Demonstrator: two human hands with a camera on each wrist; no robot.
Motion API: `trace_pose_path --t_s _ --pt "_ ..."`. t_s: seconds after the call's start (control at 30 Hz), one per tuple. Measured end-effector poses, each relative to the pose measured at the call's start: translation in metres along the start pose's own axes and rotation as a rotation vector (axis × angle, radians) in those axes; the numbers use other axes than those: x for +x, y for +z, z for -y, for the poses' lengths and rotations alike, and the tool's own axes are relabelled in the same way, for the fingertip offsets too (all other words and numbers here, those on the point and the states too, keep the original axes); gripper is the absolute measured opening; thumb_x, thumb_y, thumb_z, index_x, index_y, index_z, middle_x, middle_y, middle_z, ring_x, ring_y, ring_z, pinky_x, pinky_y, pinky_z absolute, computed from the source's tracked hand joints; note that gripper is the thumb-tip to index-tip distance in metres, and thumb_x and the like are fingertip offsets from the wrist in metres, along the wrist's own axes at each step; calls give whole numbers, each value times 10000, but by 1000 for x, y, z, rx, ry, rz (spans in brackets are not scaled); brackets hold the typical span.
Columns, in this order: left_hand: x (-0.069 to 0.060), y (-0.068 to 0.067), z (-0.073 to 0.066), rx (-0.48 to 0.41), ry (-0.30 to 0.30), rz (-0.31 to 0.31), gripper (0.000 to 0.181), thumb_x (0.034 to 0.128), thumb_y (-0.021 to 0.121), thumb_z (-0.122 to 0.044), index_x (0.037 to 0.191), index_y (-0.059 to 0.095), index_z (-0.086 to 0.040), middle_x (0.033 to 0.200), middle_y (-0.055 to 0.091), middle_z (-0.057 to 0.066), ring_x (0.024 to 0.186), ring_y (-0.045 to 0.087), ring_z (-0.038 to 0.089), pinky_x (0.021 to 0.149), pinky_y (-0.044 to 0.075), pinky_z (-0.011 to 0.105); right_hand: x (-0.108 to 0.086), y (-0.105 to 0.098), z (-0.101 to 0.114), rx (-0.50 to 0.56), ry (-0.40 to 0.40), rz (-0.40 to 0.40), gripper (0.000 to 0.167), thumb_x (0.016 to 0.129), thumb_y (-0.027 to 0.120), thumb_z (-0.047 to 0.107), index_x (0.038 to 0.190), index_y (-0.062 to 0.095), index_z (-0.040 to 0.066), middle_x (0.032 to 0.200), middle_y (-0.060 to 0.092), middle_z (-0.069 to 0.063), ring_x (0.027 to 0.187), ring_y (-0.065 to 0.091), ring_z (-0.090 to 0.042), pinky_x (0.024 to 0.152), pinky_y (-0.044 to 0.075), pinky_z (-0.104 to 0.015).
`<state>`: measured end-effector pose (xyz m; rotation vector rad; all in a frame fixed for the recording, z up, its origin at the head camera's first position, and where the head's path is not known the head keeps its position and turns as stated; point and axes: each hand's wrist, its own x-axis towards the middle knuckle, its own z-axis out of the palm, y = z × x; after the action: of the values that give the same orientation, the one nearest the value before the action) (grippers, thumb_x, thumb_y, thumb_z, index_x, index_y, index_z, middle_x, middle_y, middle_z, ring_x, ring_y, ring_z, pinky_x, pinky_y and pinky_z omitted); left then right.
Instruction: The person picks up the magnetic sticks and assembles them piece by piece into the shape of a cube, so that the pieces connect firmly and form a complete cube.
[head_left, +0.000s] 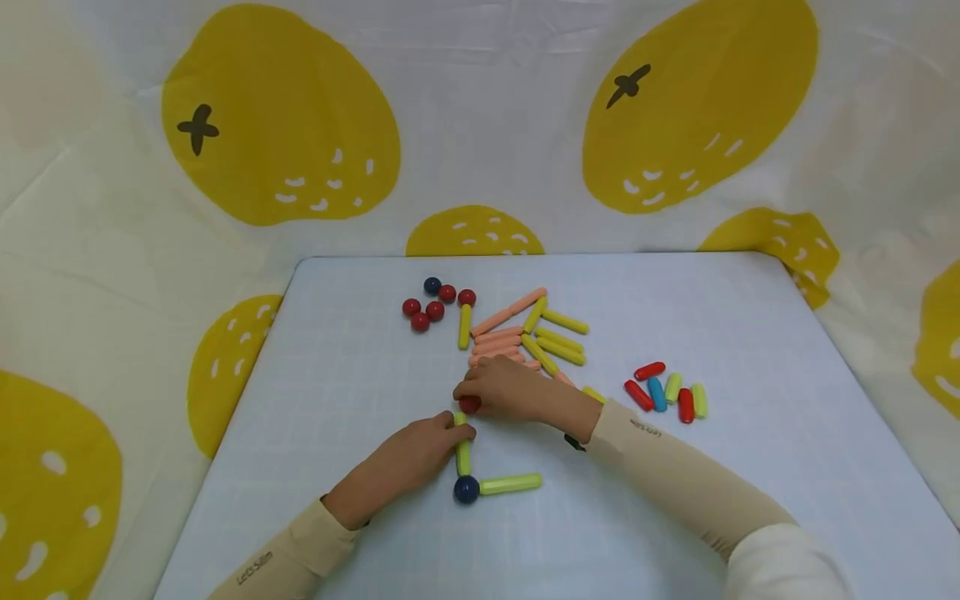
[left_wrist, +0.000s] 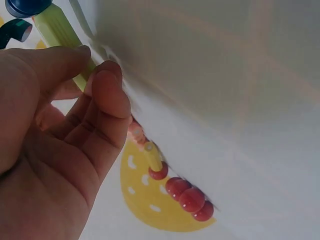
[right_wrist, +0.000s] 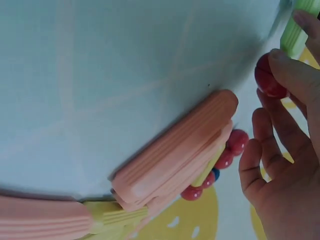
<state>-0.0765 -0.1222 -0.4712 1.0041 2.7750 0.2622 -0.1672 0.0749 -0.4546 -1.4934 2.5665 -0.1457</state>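
Note:
My left hand (head_left: pixel 412 457) pinches a light green stick (head_left: pixel 463 457) between thumb and fingers; the left wrist view shows the same grip on the stick (left_wrist: pixel 57 27). The stick's near end meets a dark blue ball (head_left: pixel 467 489), and a second green stick (head_left: pixel 512 483) extends right from that ball. My right hand (head_left: pixel 517 392) holds a red ball (head_left: pixel 470 404) at the far end of the first stick. In the right wrist view, thumb and fingers pinch the red ball (right_wrist: pixel 270 77) beside the green stick's end (right_wrist: pixel 295 32).
Pink sticks (head_left: pixel 497 332) and yellow sticks (head_left: pixel 562 323) lie beyond my right hand. Several red balls (head_left: pixel 435 311) and a blue ball (head_left: pixel 432 286) are at the back, near a yellow stick (head_left: pixel 465 327) touching a red ball. Short red, blue and green pieces (head_left: pixel 686 406) lie at the right.

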Motion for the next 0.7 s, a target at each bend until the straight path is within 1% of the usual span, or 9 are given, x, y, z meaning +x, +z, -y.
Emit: trace_pose_path --t_s 0.07,0.23,0.3,0.33,0.4,0.5,0.57,0.63,0.7 --pt "0 0 -1 4 13 -14 251 993 664 -143 1239 686 -189 964 622 32 653 481 81 599 427 170 2 -1 2 5 0 -5 318 949 740 249 1262 687 256 1175 721 61 1100 614 -166 985 516 -373" --pt "1 0 -2 27 41 -33 229 1006 651 -172 1232 683 -194 1124 673 52 760 603 107 718 552 218 9 -3 6 29 -9 14 308 957 729 248 1263 695 261 1161 728 59 1028 600 -166 902 518 -333" --pt "0 -1 -2 29 40 -31 227 1005 653 -179 1229 683 -193 1143 682 51 771 622 111 726 566 236 10 -3 7 29 -7 30 312 958 727 253 1268 693 265 1158 728 62 994 581 -158 851 508 -306" --pt "0 -2 -1 27 29 -24 222 1008 648 -183 1228 676 -194 1125 678 42 759 615 111 704 557 234 10 -2 7 22 -4 34 311 962 722 263 1272 689 269 1155 727 70 983 577 -146 844 504 -293" --pt "1 -5 2 3 -17 -7 224 1012 641 -188 1236 649 -196 1051 661 36 710 581 113 642 518 231 11 -1 7 20 4 32 300 971 710 271 1269 681 259 1137 729 79 951 570 -135 830 499 -283" --pt "5 -10 9 -61 -134 24 287 1010 638 -197 1290 573 -200 981 605 42 656 523 121 584 444 243 10 1 7 36 25 15 235 973 708 276 1199 671 221 1024 725 77 871 562 -125 796 497 -278" --pt "9 -13 14 -114 -198 42 343 1010 639 -212 1332 523 -201 979 584 64 646 513 136 579 437 264 10 2 7 47 43 5 200 965 720 276 1137 650 200 943 702 75 826 549 -122 780 493 -278" --pt "15 -15 17 -153 -233 59 414 1010 643 -252 1392 488 -208 1031 583 82 674 530 145 604 460 283 8 0 6 58 66 10 203 949 742 282 1098 642 189 897 676 65 816 548 -123 783 491 -290" --pt "21 -17 18 -168 -235 70 452 1015 638 -299 1431 478 -225 1087 589 91 714 554 147 635 492 297 6 -6 3 53 96 26 223 938 755 274 1119 660 184 927 675 62 848 558 -129 810 495 -306"
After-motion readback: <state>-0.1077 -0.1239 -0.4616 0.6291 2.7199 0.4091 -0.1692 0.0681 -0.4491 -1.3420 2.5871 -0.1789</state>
